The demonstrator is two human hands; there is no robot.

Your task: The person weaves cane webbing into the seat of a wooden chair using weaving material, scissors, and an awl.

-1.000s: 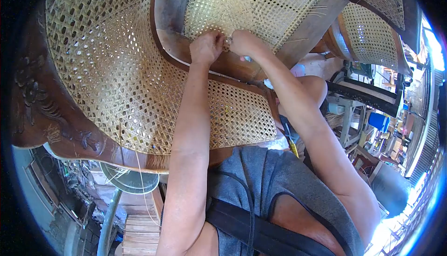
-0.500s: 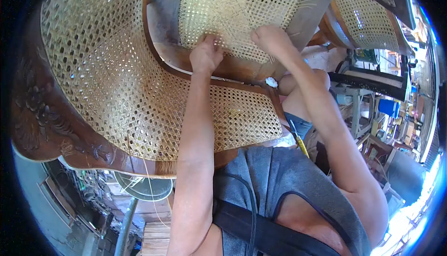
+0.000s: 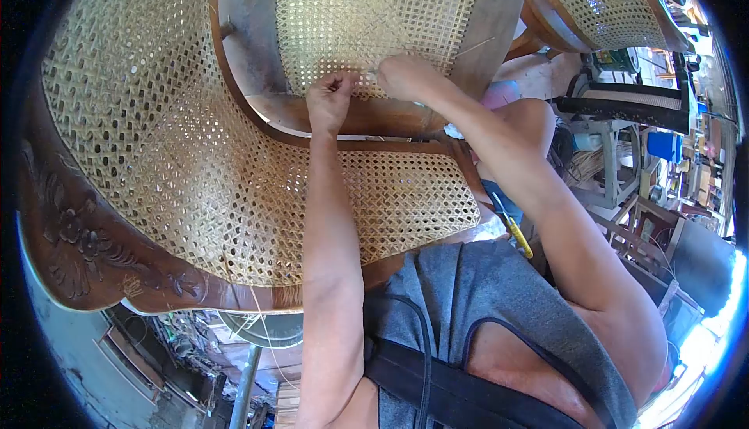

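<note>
A woven cane seat panel [image 3: 382, 15] fills a dark wooden frame [image 3: 382, 115] at the top centre. Loose strand ends stick out along its right side. My left hand [image 3: 331, 103] is at the panel's near edge, its thumb and fingers pinched together; what they hold is too small to make out. Just to its right, my right hand [image 3: 404, 78] is closed over the cane near the same edge, its fingertips hidden. A larger cane backrest [image 3: 195, 171] in a carved wooden frame [image 3: 101, 249] spreads across the left, beneath my left forearm.
A yellow-handled tool [image 3: 518, 235] lies by my right side. Another cane chair [image 3: 601, 8] stands at the upper right, with a blue container [image 3: 665, 146] and a wooden stand [image 3: 612, 164] below it. A round basin [image 3: 269, 329] is under the carved frame.
The view has shifted, so the chair sits further left. My right hand has moved nearer my left hand, and both are now close to the panel's near edge.
</note>
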